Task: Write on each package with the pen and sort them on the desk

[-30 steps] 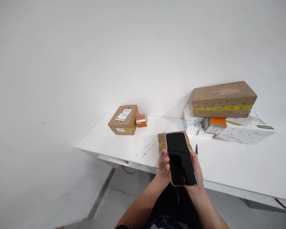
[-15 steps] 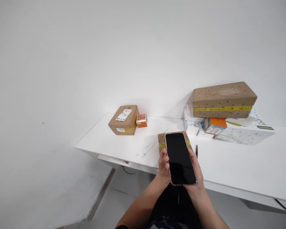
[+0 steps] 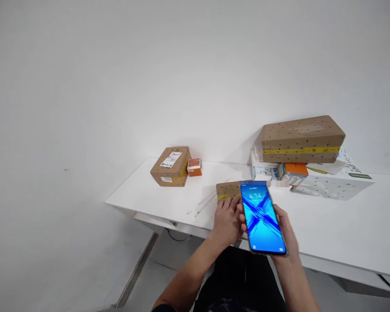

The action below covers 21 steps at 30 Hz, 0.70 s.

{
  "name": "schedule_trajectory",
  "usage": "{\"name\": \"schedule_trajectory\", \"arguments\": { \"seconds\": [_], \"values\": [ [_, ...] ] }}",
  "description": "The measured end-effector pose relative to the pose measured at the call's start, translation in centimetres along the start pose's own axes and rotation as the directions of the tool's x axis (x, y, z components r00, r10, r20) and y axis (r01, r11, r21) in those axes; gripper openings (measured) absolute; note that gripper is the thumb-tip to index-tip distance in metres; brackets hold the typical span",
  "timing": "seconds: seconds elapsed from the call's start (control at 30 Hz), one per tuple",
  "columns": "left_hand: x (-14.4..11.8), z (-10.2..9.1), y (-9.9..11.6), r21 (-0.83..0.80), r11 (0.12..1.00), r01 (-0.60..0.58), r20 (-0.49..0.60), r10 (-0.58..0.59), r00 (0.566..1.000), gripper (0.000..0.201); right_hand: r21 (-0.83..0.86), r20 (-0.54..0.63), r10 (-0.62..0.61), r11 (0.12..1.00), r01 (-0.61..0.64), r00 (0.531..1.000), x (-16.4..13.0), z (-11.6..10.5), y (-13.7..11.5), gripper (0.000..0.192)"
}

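Observation:
My right hand (image 3: pixel 286 229) grips a smartphone (image 3: pixel 261 221) from behind. Its fingertips curl round the phone's left edge. The screen is lit blue and shows 4:14. Palm down, my left hand (image 3: pixel 226 221) lies at the near side of a flat cardboard box (image 3: pixel 227 189) with yellow tape. Its fingers are stretched forward on the box, and it grips nothing that I can see. The phone and my hands cover much of this box.
On the white table (image 3: pixel 338 234), a labelled carton (image 3: pixel 170 167) stands at the left beside a small orange box (image 3: pixel 195 167). At the right, a long carton (image 3: pixel 302 141) lies on white boxes (image 3: pixel 334 184) and above an orange packet (image 3: pixel 294 173). A wall rises behind.
The phone screen has gone from black to lit. My left hand has left the phone's side and now rests on the flat box. The phone has shifted right in my right hand.

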<state>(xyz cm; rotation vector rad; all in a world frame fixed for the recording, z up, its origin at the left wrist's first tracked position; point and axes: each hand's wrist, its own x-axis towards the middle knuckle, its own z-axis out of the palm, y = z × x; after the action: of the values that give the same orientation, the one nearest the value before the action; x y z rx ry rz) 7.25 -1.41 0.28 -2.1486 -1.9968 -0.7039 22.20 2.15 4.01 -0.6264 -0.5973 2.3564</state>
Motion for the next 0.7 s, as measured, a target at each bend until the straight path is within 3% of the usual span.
{"name": "schedule_trajectory", "arguments": {
  "seconds": [0.07,0.1,0.17,0.2,0.27,0.33,0.4,0.5,0.6,0.7],
  "values": [
    [0.7,-1.8,-0.8,-0.012,0.999,-0.037,0.081,0.038,0.996,0.057,-0.093,-0.12,-0.153,0.985,0.142,0.981,-1.0,-1.6,-1.2,0.055],
    [1.1,-2.5,-1.3,-0.022,0.999,-0.044,0.136,0.047,0.99,0.06,-0.163,-0.192,-0.247,0.962,0.217,0.95,-1.5,-2.6,-1.8,0.054],
    [2.0,-3.6,-2.7,-0.064,0.997,-0.037,0.261,0.052,0.964,0.068,-0.362,-0.324,-0.416,0.884,0.295,0.85,-2.4,-5.1,-3.0,0.056],
    [2.5,-4.0,-3.4,-0.097,0.995,-0.028,0.328,0.058,0.943,0.072,-0.481,-0.391,-0.497,0.828,0.289,0.774,-2.8,-6.5,-3.6,0.056],
    [3.6,-4.3,-4.9,-0.166,0.986,0.006,0.449,0.07,0.891,0.079,-0.741,-0.452,-0.653,0.654,0.151,0.608,-3.3,-9.5,-4.5,0.061],
    [4.6,-4.3,-6.0,-0.214,0.976,0.045,0.536,0.078,0.84,0.084,-0.878,-0.469,-0.728,0.448,-0.172,0.499,-3.6,-12.5,-5.1,0.068],
    [5.1,-4.4,-6.6,-0.24,0.969,0.057,0.589,0.099,0.802,0.089,-0.876,-0.438,-0.763,0.242,-0.418,0.476,-3.4,-15.1,-5.4,0.074],
    [4.9,-4.6,-6.7,-0.252,0.967,0.046,0.607,0.121,0.785,0.092,-0.81,-0.401,-0.78,0.057,-0.584,0.481,-2.5,-17.8,-5.1,0.076],
    [4.0,-4.7,-6.5,-0.251,0.967,0.052,0.533,0.094,0.841,0.085,-0.744,-0.387,-0.796,-0.028,-0.667,0.466,-1.4,-19.1,-4.3,0.074],
    [2.8,-4.7,-6.2,-0.236,0.969,0.076,0.43,0.034,0.902,0.079,-0.749,-0.336,-0.817,-0.07,-0.659,0.468,-0.7,-19.7,-3.8,0.07]
  ]
}}
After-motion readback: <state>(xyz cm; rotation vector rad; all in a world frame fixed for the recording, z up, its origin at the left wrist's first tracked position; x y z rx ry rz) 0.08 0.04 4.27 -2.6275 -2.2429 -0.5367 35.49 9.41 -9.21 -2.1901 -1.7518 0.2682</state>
